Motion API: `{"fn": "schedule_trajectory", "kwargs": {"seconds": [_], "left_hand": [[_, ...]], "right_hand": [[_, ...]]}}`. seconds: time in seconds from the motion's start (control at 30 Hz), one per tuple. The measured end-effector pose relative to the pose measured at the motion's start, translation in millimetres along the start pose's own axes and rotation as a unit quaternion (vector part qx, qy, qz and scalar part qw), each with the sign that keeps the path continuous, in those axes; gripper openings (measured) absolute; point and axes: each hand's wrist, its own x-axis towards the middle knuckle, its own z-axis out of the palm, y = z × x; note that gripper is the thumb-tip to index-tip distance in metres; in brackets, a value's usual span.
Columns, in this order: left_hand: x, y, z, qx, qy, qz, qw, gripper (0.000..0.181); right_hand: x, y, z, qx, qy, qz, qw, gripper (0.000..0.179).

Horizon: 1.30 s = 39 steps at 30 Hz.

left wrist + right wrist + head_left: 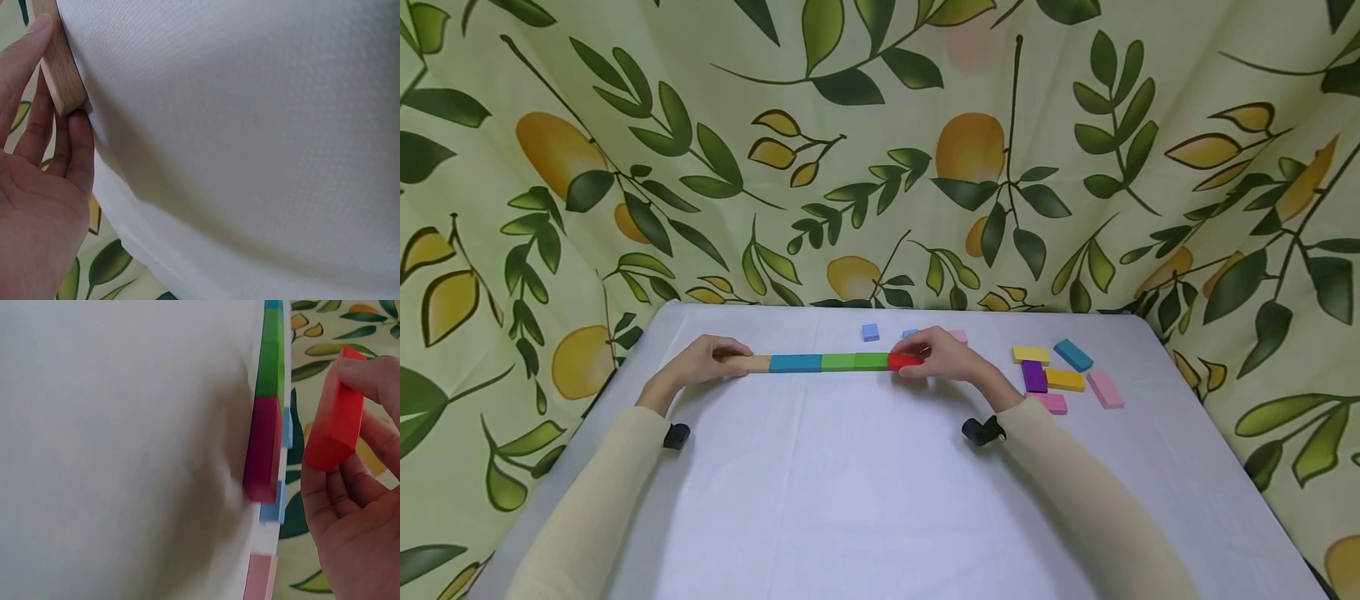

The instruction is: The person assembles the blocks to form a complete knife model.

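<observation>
My left hand (709, 358) holds a plain wooden block (756, 363) at the left end of a straight row; in the left wrist view the thumb rests on its side and fingertips sit at its end. To its right in the row come a teal block (795, 363) and two green blocks (854, 362). My right hand (946, 354) pinches a red block (337, 415) between thumb and fingers. Close by in the right wrist view, a magenta block (262, 450) ends the row; in the head view the red block and hand hide it.
Small blue blocks (870, 332) and a pink one (958, 335) lie behind the row. At the right are scattered yellow (1064, 380), purple (1034, 377), teal (1072, 355) and pink blocks (1107, 389). A leaf-patterned curtain (895, 192) hangs beyond the white-clothed table (820, 483).
</observation>
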Motion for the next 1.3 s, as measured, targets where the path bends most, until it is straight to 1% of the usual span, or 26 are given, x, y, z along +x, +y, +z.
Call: {"fn": "schedule_trajectory", "kwargs": {"seconds": [0.23, 0.5, 0.77, 0.93, 1.1, 1.3], "left_hand": [[2.3, -1.5, -0.3, 0.001, -0.002, -0.009, 1.0, 0.03], [2.9, -3.0, -0.9, 0.004, -0.003, -0.004, 1.0, 0.03], [3.4, -2.5, 0.4, 0.009, -0.004, -0.014, 0.9999, 0.03], [2.9, -1.3, 0.4, 0.005, -0.006, -0.018, 0.9998, 0.029], [3.2, -1.3, -0.8, 0.004, -0.005, -0.016, 0.9999, 0.029], [3.4, -2.4, -0.7, 0.005, -0.007, -0.014, 0.9999, 0.029]], "right_hand": [[20.6, -12.2, 18.1, 0.009, -0.007, -0.001, 0.9999, 0.031], [39.3, -15.3, 40.5, 0.02, -0.004, -0.032, 0.9993, 0.028], [52.6, -22.6, 58.3, 0.013, 0.013, -0.02, 0.9996, 0.027], [59.4, -29.2, 66.3, 0.019, 0.007, -0.01, 0.9997, 0.028], [65.9, -36.1, 72.3, 0.021, -0.001, -0.002, 0.9998, 0.029], [71.6, -39.2, 78.0, 0.016, -0.009, 0.009, 0.9998, 0.03]]}}
